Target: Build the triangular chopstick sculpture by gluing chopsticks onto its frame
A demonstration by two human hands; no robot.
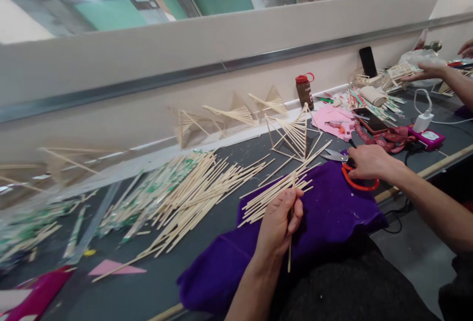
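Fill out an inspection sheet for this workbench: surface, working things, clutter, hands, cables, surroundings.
Surface: dark gray tabletop, partly covered by a purple cloth.
Working things: a single wooden stick in hand; a loose bundle of sticks, partly over the cloth; orange-handled scissors; a stick frame standing farther back.
Clutter: a large stick pile, pink glue gun, smartphone, red-lidded bottle.
Hands: left hand holds the single stick; right hand is at the scissors' handles, its exact grip partly hidden.
Cables: white cable near a white charger; black cable below the table edge.
Surroundings: pale wall panel behind; another person's hand at right.
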